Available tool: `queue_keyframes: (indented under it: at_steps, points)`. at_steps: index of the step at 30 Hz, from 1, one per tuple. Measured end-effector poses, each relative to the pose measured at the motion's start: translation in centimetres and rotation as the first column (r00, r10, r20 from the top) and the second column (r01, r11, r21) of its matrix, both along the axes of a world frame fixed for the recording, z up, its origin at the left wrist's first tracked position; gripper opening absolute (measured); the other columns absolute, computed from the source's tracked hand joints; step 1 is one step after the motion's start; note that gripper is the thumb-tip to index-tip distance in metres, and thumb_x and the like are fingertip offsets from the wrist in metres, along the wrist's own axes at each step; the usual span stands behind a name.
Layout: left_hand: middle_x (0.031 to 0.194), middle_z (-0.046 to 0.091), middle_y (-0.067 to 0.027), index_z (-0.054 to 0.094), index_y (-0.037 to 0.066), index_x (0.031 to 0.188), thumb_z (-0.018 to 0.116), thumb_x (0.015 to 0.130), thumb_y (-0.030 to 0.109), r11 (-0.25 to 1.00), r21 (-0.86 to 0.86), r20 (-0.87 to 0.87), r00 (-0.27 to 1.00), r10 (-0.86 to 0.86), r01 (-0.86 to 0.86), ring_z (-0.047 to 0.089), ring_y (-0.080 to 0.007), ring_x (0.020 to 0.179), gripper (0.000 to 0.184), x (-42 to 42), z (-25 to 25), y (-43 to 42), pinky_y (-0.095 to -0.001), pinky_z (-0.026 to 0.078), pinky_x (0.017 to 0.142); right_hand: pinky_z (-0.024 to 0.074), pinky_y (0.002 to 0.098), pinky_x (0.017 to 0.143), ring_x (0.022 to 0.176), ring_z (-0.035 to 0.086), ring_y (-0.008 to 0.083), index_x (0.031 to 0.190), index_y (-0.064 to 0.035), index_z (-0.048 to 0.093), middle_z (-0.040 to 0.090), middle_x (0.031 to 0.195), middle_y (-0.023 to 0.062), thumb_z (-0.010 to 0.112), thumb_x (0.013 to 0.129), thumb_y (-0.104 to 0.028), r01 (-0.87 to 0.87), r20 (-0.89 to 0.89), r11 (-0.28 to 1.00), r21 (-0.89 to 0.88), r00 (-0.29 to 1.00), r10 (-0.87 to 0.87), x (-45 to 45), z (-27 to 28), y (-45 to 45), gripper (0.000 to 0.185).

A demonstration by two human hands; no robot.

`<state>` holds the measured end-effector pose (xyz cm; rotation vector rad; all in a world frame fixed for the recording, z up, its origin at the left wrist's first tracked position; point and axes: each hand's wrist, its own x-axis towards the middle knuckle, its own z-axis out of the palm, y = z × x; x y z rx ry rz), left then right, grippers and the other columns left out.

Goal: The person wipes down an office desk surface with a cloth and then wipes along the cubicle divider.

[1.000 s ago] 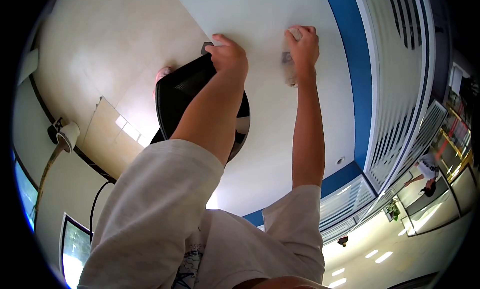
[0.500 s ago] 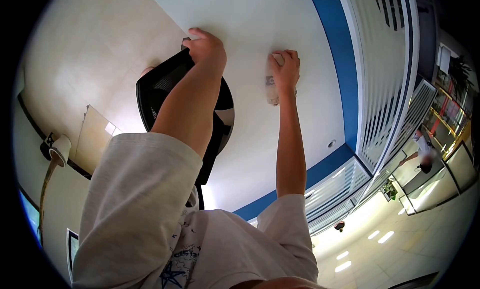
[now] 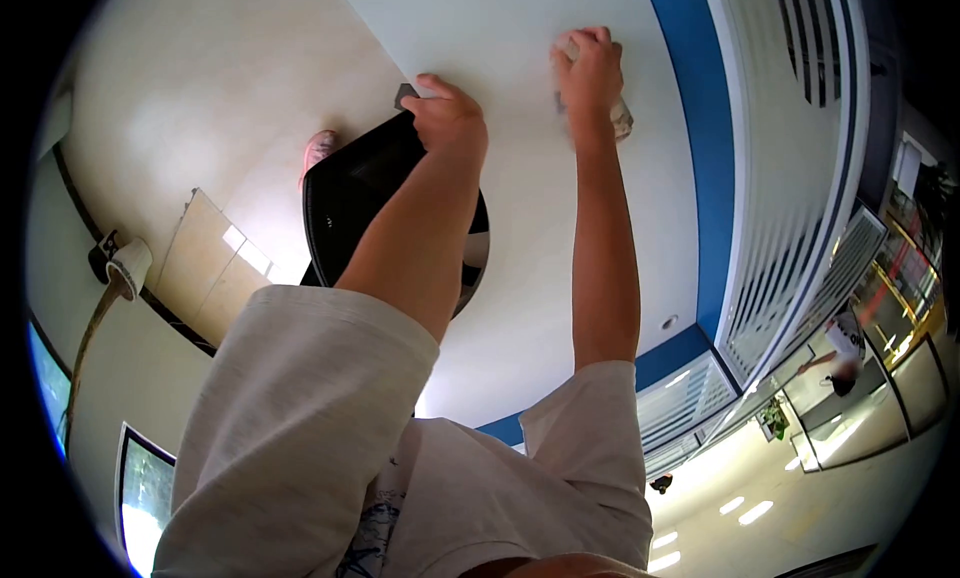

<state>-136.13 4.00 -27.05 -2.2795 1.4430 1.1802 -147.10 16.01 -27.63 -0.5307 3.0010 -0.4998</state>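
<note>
My right hand (image 3: 592, 78) is closed over a pale, crumpled cloth (image 3: 622, 123) on the white tabletop (image 3: 530, 258). Slight blur softens the cloth, and the hand covers most of it. My left hand (image 3: 447, 113) lies by the table's left edge, its thumb against a small dark grey piece (image 3: 403, 96) at the top of a black chair (image 3: 350, 193). Its fingers appear curled round that part, though the far side of the grip is hidden. My left forearm crosses over the chair and covers much of it.
A blue band (image 3: 690, 128) and a striped glass partition (image 3: 770, 178) border the table. A grommet (image 3: 669, 323) is set into its top. A pink shoe (image 3: 318, 150) shows on the floor beside the chair. Another person (image 3: 845, 353) is beyond the partition, far right.
My right hand has moved the cloth farther from my body along the tabletop. My left hand keeps its place at the chair. The whole view has shifted, and more of the pink shoe shows.
</note>
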Motion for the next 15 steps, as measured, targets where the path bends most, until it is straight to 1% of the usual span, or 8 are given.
queue_keyframes:
  at_steps: [4, 6, 7, 8, 10, 12, 13, 15]
  points:
    - [0.116, 0.070, -0.0277, 0.052, -0.001, 0.134, 0.024, 0.103, 0.061, 1.000, -0.015, -0.018, 1.000, 0.005, -0.005, 0.068, -0.0461, 0.106, 0.075, 0.2, -0.4, 0.0, -0.0545, 0.053, 0.096, 0.0581, 0.0450, 0.084, 0.106, 0.059, 0.0284, 0.098, -0.0199, 0.076, 0.062, 0.116, -0.0042, 0.082, 0.081, -0.023, -0.004, -0.074, 1.000, -0.026, 0.997, 0.002, -1.9, -1.1, -3.6, 0.019]
    - [0.115, 0.071, -0.0274, 0.052, -0.001, 0.134, 0.024, 0.104, 0.061, 1.000, -0.018, -0.023, 1.000, -0.004, 0.003, 0.068, -0.0459, 0.105, 0.075, 0.3, -0.6, 0.1, -0.0542, 0.054, 0.095, 0.0581, 0.0458, 0.083, 0.106, 0.059, 0.0291, 0.099, -0.0210, 0.075, 0.062, 0.116, -0.0034, 0.083, 0.080, -0.027, 0.005, -0.068, 0.998, -0.063, 0.998, -0.009, -2.3, -1.3, -3.7, 0.021]
    - [0.113, 0.071, -0.0269, 0.052, -0.002, 0.132, 0.023, 0.104, 0.061, 1.000, -0.024, -0.024, 1.000, -0.005, 0.005, 0.069, -0.0458, 0.104, 0.074, 0.4, -0.9, 0.1, -0.0544, 0.054, 0.093, 0.0580, 0.0459, 0.083, 0.107, 0.059, 0.0293, 0.099, -0.0210, 0.075, 0.061, 0.117, -0.0031, 0.083, 0.080, -0.028, 0.012, -0.072, 0.996, -0.091, 0.997, -0.019, -2.1, -1.4, -3.5, 0.021]
    - [0.105, 0.071, -0.0260, 0.050, -0.001, 0.125, 0.024, 0.104, 0.060, 0.998, -0.054, -0.011, 1.000, -0.019, 0.018, 0.069, -0.0452, 0.098, 0.070, 0.6, -1.3, 0.4, -0.0536, 0.055, 0.088, 0.0579, 0.0460, 0.083, 0.107, 0.059, 0.0294, 0.099, -0.0210, 0.075, 0.061, 0.117, -0.0028, 0.083, 0.080, -0.029, 0.022, -0.074, 0.993, -0.117, 0.997, -0.031, -1.9, -1.5, -3.2, 0.022]
    - [0.089, 0.071, -0.0242, 0.046, 0.000, 0.110, 0.025, 0.105, 0.059, 0.991, -0.126, 0.008, 0.999, -0.046, 0.047, 0.071, -0.0438, 0.086, 0.062, 0.4, -1.9, 0.5, -0.0521, 0.057, 0.079, 0.0566, 0.0478, 0.086, 0.109, 0.059, 0.0327, 0.105, -0.0187, 0.071, 0.061, 0.120, 0.0021, 0.081, 0.083, -0.034, -0.005, -0.126, 0.986, -0.164, 0.992, -0.016, -1.6, -1.9, -2.4, 0.029]
    - [0.088, 0.071, -0.0231, 0.046, 0.001, 0.111, 0.025, 0.105, 0.058, 0.992, -0.122, 0.006, 0.999, -0.040, 0.041, 0.071, -0.0434, 0.085, 0.061, 0.5, -1.9, 0.5, -0.0516, 0.057, 0.078, 0.0558, 0.0489, 0.087, 0.110, 0.058, 0.0345, 0.110, -0.0170, 0.069, 0.061, 0.122, 0.0046, 0.079, 0.084, -0.037, -0.031, -0.206, 0.975, -0.221, 0.978, -0.016, -0.8, -2.3, -1.7, 0.034]
    - [0.087, 0.071, -0.0229, 0.046, 0.001, 0.111, 0.026, 0.105, 0.058, 0.991, -0.129, 0.007, 0.999, -0.046, 0.046, 0.071, -0.0433, 0.085, 0.061, 0.6, -2.0, 0.5, -0.0515, 0.058, 0.078, 0.0551, 0.0497, 0.088, 0.111, 0.058, 0.0366, 0.117, -0.0150, 0.066, 0.060, 0.124, 0.0076, 0.078, 0.085, -0.040, -0.010, -0.170, 0.973, -0.232, 0.985, -0.030, -0.2, -1.7, -1.6, 0.042]
    - [0.086, 0.071, -0.0218, 0.046, 0.001, 0.111, 0.026, 0.105, 0.058, 0.989, -0.142, 0.006, 0.999, -0.048, 0.048, 0.071, -0.0430, 0.084, 0.061, 0.4, -2.2, 0.5, -0.0517, 0.057, 0.076, 0.0549, 0.0489, 0.089, 0.114, 0.057, 0.0363, 0.126, -0.0155, 0.061, 0.060, 0.126, 0.0070, 0.078, 0.085, -0.042, 0.043, -0.125, 0.973, -0.225, 0.989, -0.072, 1.5, -1.0, -1.5, 0.052]
